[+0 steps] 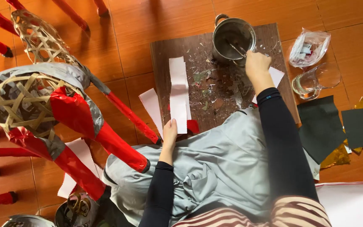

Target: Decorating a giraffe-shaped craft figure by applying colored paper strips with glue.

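My right hand (257, 65) reaches to the rim of a small metal pot (233, 40) and grips the handle of a brush (237, 49) whose tip lies inside the pot. The pot stands at the far end of a dark wooden board (215, 96) littered with paper scraps. My left hand (169, 133) rests flat on the near end of a long white paper strip (178, 94) that lies on the board. A second white strip (152, 108) lies on the floor beside the board's left edge.
A woven bamboo frame (34, 98), partly covered with red and grey paper, stands at the left. A plastic bag (309, 46) and a glass mug (314, 82) lie right of the board. Black paper sheets (341, 126) and gold foil (337, 156) lie further right. Grey cloth (215, 164) covers my lap.
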